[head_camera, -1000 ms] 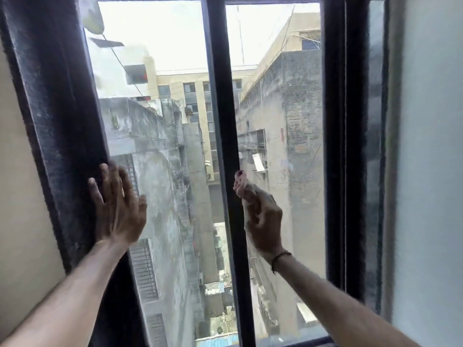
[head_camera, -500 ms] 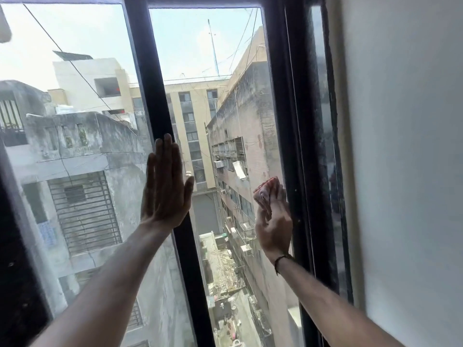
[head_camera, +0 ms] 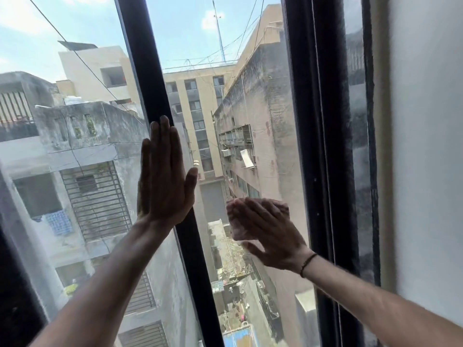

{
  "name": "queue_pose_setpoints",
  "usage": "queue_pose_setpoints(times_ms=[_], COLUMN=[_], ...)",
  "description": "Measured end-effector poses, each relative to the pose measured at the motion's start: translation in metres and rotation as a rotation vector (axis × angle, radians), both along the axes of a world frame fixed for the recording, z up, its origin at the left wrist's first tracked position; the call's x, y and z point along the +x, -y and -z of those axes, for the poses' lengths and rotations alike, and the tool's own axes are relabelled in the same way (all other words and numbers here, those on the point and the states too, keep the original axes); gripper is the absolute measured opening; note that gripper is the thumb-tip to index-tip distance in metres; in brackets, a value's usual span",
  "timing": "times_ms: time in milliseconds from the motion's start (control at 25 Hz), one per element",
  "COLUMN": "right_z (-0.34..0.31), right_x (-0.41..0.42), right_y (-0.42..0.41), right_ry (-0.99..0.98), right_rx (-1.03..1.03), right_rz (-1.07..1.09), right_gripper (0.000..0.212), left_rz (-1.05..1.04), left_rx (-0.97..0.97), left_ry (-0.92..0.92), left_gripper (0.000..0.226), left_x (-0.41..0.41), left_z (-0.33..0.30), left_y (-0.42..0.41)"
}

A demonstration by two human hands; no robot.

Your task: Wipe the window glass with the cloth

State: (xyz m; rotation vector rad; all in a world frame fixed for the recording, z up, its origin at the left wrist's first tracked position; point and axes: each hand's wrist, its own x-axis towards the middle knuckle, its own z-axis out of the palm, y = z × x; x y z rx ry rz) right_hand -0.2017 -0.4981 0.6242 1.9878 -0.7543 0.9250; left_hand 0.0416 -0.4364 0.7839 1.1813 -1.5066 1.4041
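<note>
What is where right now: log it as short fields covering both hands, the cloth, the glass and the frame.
left hand: flat and open, fingers up, over the middle bar and the edge of the left pane
right hand: pressing the cloth to the glass
cloth: pinkish, mostly hidden under the fingers
window glass: right pane being wiped
right frame: dark, beside the cloth

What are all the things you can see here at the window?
Window panes: two, clear glass, left and right of the middle bar.
Middle frame bar: one, black, running slantwise between the panes.
Right frame: one, black, beside the wall.
Wall: one, white, far right.
Cloth: one, pinkish, pressed on the right pane under the right hand.
Bracelet: one, dark, right wrist.
Left hand: one, flat, fingers over the middle bar.
Right hand: one, spread over the cloth.
</note>
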Motion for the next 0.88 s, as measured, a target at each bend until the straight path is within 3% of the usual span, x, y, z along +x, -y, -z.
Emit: queue_pose_setpoints(times_ms=[120,200,360,440,560,720,880], right_z=[-0.046,-0.077,-0.039,-0.014,-0.022,-0.079,-0.033], right_x=[0.002,0.036,0.038,0.002,-0.012,0.058,0.017], right_y=[0.005,0.002,-0.002,-0.009,-0.014,-0.012,-0.007], right_ry=[0.44,0.526,0.01,-0.133,-0.043,0.186,-0.088], right_rx=[0.074,0.072,0.014,0.041,0.059,0.001,-0.06], right_rz=[0.035,0.012,-0.089,-0.065,-0.028,-0.063,-0.048], right_gripper=[0.078,0.078,0.074,0.073,0.071,0.071,0.07], left_rz=[0.007,0.003,0.008,0.007,0.023,0.042,0.039], left_rx=[-0.014,-0.017,-0.008,0.01,0.034,0.028,0.039], left_ry=[-0.004,0.006,0.019,0.01,0.006,0.017,0.018], left_gripper=[0.081,0.082,0.083,0.083,0.081,0.081,0.083], left_x=[-0.001,0.0,-0.001,-0.003,-0.005,0.0,0.001], left_z=[0.003,0.003,0.001,0.001,0.002,0.003,0.001], left_y=[0.001,0.002,-0.001,-0.005,-0.009,-0.008,-0.007])
